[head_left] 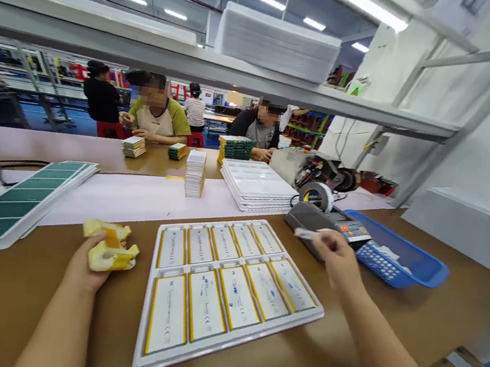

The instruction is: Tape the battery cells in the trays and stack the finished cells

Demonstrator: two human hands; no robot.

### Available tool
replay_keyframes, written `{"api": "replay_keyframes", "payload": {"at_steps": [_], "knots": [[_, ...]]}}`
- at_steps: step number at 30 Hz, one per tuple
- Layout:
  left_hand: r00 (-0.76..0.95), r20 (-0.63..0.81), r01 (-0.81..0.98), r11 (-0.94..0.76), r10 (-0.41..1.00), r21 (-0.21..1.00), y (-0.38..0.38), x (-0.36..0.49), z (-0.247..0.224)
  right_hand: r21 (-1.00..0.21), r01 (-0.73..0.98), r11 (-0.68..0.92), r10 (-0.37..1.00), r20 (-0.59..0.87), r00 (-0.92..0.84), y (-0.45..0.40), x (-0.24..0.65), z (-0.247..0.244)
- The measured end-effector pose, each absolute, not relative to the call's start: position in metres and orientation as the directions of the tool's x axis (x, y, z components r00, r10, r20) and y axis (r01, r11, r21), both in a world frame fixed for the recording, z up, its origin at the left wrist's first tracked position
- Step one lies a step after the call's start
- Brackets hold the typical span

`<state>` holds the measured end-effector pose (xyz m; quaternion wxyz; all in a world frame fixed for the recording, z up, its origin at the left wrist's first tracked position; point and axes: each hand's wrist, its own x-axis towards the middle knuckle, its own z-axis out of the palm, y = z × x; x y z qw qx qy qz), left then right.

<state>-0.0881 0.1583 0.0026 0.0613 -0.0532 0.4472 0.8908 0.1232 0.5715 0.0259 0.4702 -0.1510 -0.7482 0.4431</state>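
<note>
My left hand [92,260] is wrapped round a crumpled yellow and cream piece [113,259] at the left of the tray. With its fingers pinched, my right hand [336,251] holds a small white strip [306,233] beyond the tray's right edge, in front of a grey tape dispenser [313,220]. Between the hands lies a white tray [223,339] with two rows of flat white battery packs [169,312] edged in yellow. Neither hand touches the tray.
Behind the tray stand a pile of white trays [260,186] and a stack of packs [195,173]. A blue basket [419,272] is at the right, green sheets [9,205] at the left. Two people sit across the bench, beneath a shelf [153,58].
</note>
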Motion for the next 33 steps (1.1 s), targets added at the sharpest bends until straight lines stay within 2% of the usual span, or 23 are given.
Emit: {"api": "replay_keyframes", "payload": {"at_steps": [1, 2, 3, 4, 6, 9, 13, 16, 24, 26, 28, 31, 33], "knots": [[-0.985, -0.161, -0.165, -0.599, 0.061, 0.784, 0.159, -0.087, 0.002, -0.732, -0.221, 0.645, 0.403, 0.571, -0.715, 0.545, 0.116, 0.029], [-0.984, -0.161, -0.176, -0.606, 0.079, 0.776, 0.16, -0.085, 0.002, -0.678, -0.279, 0.68, 0.156, 0.506, -0.849, 0.517, 0.109, 0.031], [-0.984, -0.158, -0.175, -0.604, 0.083, 0.777, 0.16, -0.084, 0.001, -0.651, -0.338, 0.679, -0.046, 0.422, -0.905, 0.489, 0.101, 0.032], [-0.984, -0.156, -0.177, -0.606, 0.087, 0.776, 0.16, -0.083, 0.0, -0.642, -0.374, 0.669, -0.174, 0.354, -0.919, 0.462, 0.093, 0.032], [-0.984, -0.148, -0.174, -0.622, 0.094, 0.763, 0.159, -0.08, -0.002, -0.63, -0.388, 0.673, -0.302, 0.245, -0.921, 0.416, 0.077, 0.027], [-0.984, -0.149, -0.177, -0.654, 0.099, 0.735, 0.156, -0.078, -0.005, -0.561, -0.305, 0.769, -0.312, 0.087, -0.946, 0.375, 0.056, 0.019], [-0.983, -0.166, -0.178, -0.651, 0.08, 0.738, 0.155, -0.081, -0.005, -0.371, -0.219, 0.902, -0.274, -0.102, -0.956, 0.361, 0.042, 0.014], [-0.981, -0.179, -0.186, -0.644, 0.078, 0.742, 0.157, -0.082, -0.004, -0.315, -0.167, 0.934, -0.213, -0.116, -0.97, 0.362, 0.04, 0.014], [-0.982, -0.175, -0.179, -0.645, 0.071, 0.743, 0.156, -0.08, -0.005, -0.369, -0.14, 0.919, -0.146, 0.012, -0.989, 0.363, 0.031, 0.002], [-0.983, -0.167, -0.175, -0.643, 0.074, 0.746, 0.155, -0.08, -0.005, -0.394, -0.17, 0.903, -0.153, 0.074, -0.986, 0.364, 0.03, -0.001], [-0.983, -0.17, -0.175, -0.639, 0.07, 0.749, 0.154, -0.08, -0.004, -0.49, -0.228, 0.842, -0.198, 0.113, -0.974, 0.369, 0.03, -0.001], [-0.983, -0.167, -0.175, -0.632, 0.073, 0.755, 0.154, -0.081, -0.003, -0.751, -0.287, 0.594, -0.274, 0.146, -0.951, 0.39, 0.034, 0.004], [-0.983, -0.166, -0.176, -0.626, 0.075, 0.76, 0.153, -0.081, -0.003, -0.87, -0.264, 0.416, -0.267, 0.161, -0.95, 0.41, 0.039, 0.008]]}}
